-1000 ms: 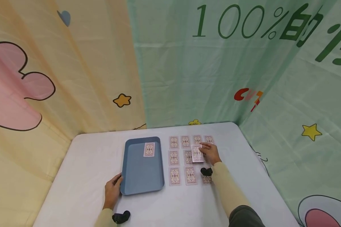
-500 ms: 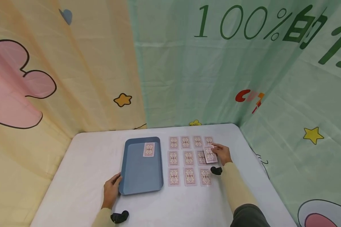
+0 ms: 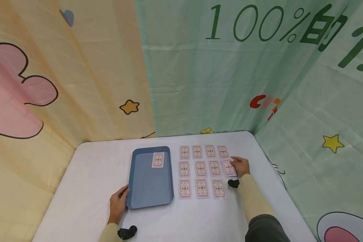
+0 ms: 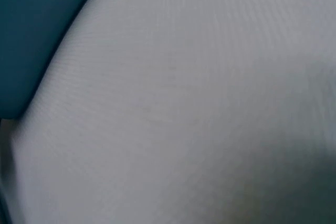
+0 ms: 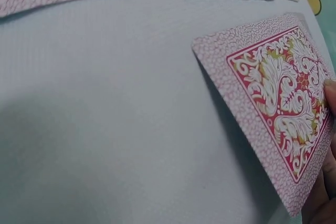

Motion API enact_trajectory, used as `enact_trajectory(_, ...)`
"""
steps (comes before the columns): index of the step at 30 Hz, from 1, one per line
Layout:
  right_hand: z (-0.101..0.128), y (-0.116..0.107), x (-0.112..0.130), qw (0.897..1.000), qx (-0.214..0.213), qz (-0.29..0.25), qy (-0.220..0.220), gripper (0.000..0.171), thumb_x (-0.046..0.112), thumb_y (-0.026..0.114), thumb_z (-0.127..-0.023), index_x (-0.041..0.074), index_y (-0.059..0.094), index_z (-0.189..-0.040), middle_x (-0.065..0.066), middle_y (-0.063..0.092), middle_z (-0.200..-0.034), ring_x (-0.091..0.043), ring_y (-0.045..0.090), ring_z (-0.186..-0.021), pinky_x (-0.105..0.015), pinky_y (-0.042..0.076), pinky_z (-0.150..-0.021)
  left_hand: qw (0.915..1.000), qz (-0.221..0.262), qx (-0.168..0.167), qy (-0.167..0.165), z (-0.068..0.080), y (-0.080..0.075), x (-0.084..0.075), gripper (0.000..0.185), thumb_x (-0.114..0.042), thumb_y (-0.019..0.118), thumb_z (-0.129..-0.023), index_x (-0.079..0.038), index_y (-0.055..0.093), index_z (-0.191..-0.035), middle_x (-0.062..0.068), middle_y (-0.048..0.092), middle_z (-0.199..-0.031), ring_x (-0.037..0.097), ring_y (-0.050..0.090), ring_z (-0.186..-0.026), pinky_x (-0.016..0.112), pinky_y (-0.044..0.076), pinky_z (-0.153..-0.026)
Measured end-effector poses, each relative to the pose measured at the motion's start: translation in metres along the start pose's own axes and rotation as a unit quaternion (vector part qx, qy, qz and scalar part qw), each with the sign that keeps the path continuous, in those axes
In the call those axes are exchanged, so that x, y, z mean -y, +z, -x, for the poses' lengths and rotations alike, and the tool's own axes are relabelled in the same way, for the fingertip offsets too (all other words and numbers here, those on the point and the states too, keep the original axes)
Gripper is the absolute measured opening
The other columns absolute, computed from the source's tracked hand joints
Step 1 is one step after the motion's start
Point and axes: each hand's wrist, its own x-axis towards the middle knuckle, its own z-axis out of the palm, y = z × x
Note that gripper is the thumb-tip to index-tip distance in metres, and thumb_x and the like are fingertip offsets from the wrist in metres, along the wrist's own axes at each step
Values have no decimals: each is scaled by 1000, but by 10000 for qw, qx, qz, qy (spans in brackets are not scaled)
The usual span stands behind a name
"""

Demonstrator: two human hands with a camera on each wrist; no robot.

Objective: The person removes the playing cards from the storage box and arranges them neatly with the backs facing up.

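Observation:
My right hand pinches a face-down playing card by its right edge, at the right end of the middle row of a grid of several face-down cards. In the right wrist view this card sits slightly tilted over the white table and casts a shadow, with a fingertip on its edge. My left hand rests on the table, its thumb against the near left corner of a blue tray. One face-down card lies at the tray's far end. The left wrist view shows only the tray's edge and tablecloth.
The white table is hemmed by cloth walls at the back and right, a yellow one and a green one. The grid's near row has three cards, with a bare spot at its right end. Black wrist cameras sit on both forearms.
My right hand carried the card from over the middle of the grid rightward and lowered it to the right end of the middle row. The left hand and tray stayed put.

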Motion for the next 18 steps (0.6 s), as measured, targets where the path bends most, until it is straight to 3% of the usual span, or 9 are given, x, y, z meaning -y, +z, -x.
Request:
enact_trajectory(9, -4, 1, 0, 9954, -26, 875, -391, 32, 8, 65, -90, -4, 64, -119, -20, 63, -106, -26, 58, -90, -29, 49, -72, 10000, 62, 43, -23, -1, 0, 0, 40, -16, 50, -100, 9, 53, -132, 28, 53, -132, 40, 46, -128, 48, 39, -104)
enact_trajectory(18, -4, 4, -3, 9948, 29, 990, -258, 34, 8, 62, -92, -5, 61, -123, -18, 59, -104, -26, 53, -87, -28, 47, -70, 10000, 54, 67, -42, -2, 0, 3, 40, -16, 51, -100, 8, 53, -132, 27, 54, -132, 38, 47, -127, 47, 40, -103)
